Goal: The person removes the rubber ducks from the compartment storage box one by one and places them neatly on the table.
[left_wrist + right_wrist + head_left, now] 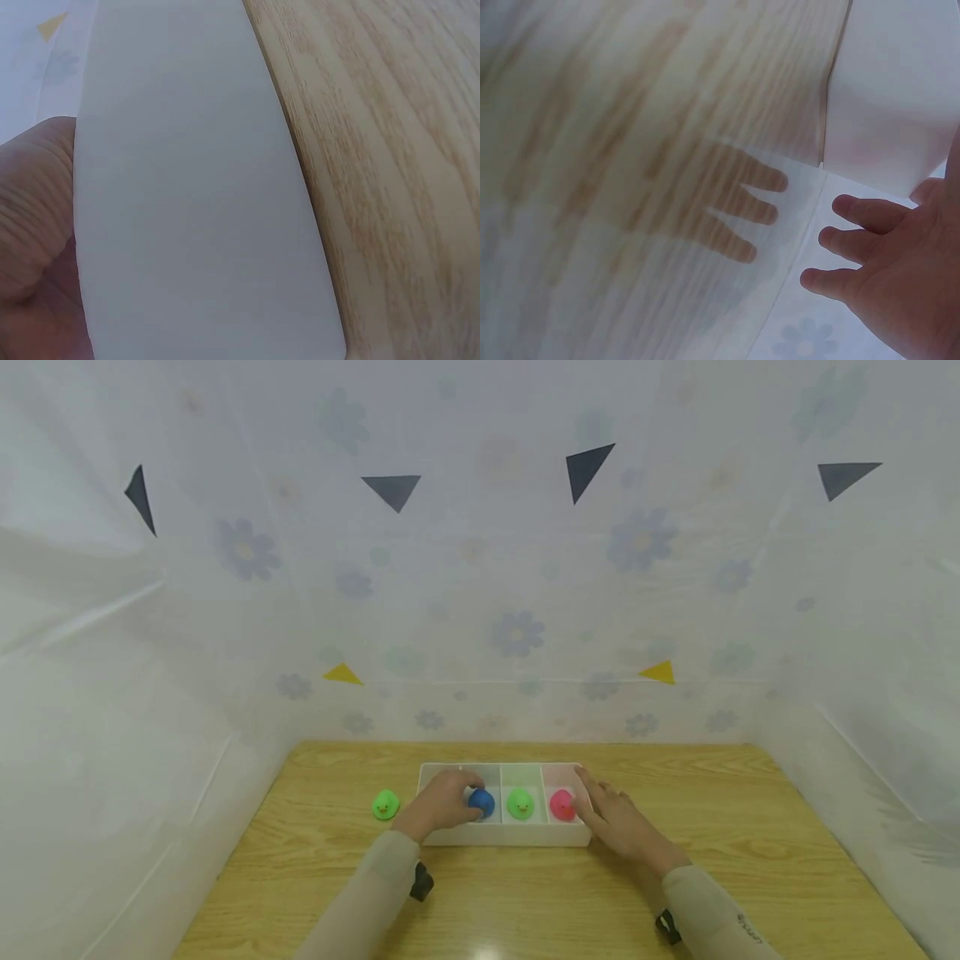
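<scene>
A white divided box (pixel 510 835) stands on the table with its long side toward me. My left hand (pixel 447 799) reaches over its left part, thumb and fingers around a blue toy duck (pixel 482 802) in a compartment left of the middle; its face does not show. A green toy duck (pixel 521 803) sits in the compartment to its right. In the rightmost compartment is a pink toy duck (pixel 562 805), partly behind my right thumb. My right hand (pixel 621 821) rests at the box's right end, its fingers extended; in the right wrist view several fingers (pixel 855 244) spread beside the wall.
Another green toy duck (pixel 386 805) sits on the wooden table (pixel 510 902), left of the box. Pale flowered sheeting (pixel 517 568) encloses the table at the back and sides, with black and yellow triangles on it.
</scene>
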Tool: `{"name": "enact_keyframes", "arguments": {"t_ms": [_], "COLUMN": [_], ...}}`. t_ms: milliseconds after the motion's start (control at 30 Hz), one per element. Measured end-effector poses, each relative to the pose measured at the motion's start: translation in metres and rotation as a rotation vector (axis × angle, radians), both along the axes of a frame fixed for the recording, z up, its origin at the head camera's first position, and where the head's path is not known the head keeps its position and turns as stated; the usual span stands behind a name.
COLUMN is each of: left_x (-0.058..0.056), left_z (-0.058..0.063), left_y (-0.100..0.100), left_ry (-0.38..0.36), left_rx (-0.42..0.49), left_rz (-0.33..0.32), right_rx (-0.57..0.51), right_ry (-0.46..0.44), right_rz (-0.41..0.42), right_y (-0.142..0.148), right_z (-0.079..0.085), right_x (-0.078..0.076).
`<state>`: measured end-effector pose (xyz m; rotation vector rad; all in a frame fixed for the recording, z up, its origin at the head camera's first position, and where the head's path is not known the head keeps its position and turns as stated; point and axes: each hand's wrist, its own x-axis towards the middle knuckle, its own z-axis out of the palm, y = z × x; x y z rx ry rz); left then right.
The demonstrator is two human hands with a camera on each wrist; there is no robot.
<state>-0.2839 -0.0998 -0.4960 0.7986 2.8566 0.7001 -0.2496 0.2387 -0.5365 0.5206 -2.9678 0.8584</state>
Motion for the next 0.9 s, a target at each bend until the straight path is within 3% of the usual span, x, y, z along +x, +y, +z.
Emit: {"name": "enact_keyframes", "arguments": {"t_ms": [600,900], "left_x": [-0.0035,-0.0033], "left_z": [0.0000,0.0002], "left_y": [0.0029,0.0029], "left_ry": [-0.044,-0.031], "left_rx": [-0.008,-0.003], "left_rz": [0.015,0.010], "right_rx": [-0.005,-0.007], "right_ry": [0.001,-0.006], "right_rz": [0.001,0.006], "right_y": [-0.0003,0.0000], "right_z": [0.0006,0.0014], "right_x": [0.0015,0.0011]}}
